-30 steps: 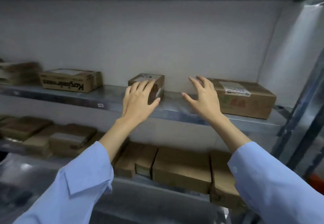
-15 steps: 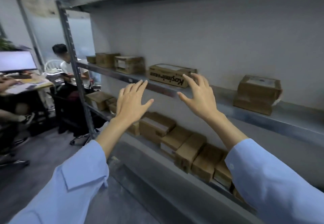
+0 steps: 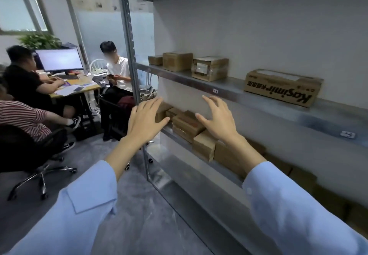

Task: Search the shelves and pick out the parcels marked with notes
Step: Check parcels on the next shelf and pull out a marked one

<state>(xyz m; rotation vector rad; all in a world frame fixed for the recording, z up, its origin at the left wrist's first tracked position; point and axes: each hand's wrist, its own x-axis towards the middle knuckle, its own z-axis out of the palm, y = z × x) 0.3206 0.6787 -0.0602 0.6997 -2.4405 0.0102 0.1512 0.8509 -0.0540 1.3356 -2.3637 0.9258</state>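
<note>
Brown cardboard parcels stand on a metal shelf unit [image 3: 225, 90]. On the upper shelf are a printed carton [image 3: 282, 87], a taped parcel with a label [image 3: 210, 68], a plain box [image 3: 177, 61] and a small box [image 3: 155, 59]. A row of parcels [image 3: 187, 125] fills the lower shelf. My left hand [image 3: 145, 121] and my right hand [image 3: 219, 119] are raised in front of the lower row, fingers spread, holding nothing and touching no parcel. I cannot make out a note on any parcel.
The shelf's upright post [image 3: 131, 59] stands just behind my left hand. To the left, three people sit at a desk [image 3: 79, 87] with a monitor [image 3: 59, 59], and an office chair [image 3: 37, 155] stands on the grey floor.
The view has swung left along the shelves, bringing the shelf's end post and the seated people into sight. Both hands stay raised and spread, and now hover lower, before the lower shelf's parcels.
</note>
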